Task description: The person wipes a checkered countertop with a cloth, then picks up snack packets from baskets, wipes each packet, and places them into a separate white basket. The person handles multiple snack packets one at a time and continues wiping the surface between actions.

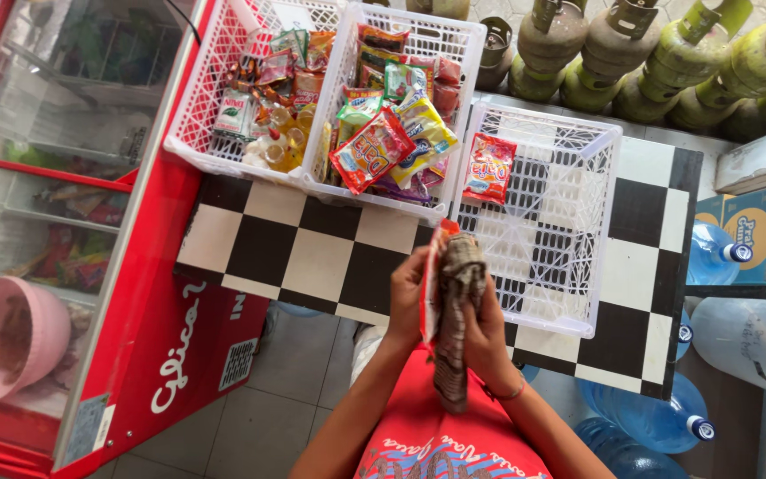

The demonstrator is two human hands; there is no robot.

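Both hands meet above the checkered table (312, 257): the left hand (407, 297) curls its fingers around a red packet (431, 284) held upright, apparently so the right hand (487, 333), closed on a brownish cloth (457, 319), can wipe its face.

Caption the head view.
Both hands, left and right, wipe a red packet with a grey cloth beside white plastic baskets.

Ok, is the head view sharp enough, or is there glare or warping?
Head view: even daylight; hands and striped cloth slightly motion-blurred; reflections veil the red freezer's glass lid; wide lens bends the white plastic baskets at the edges.
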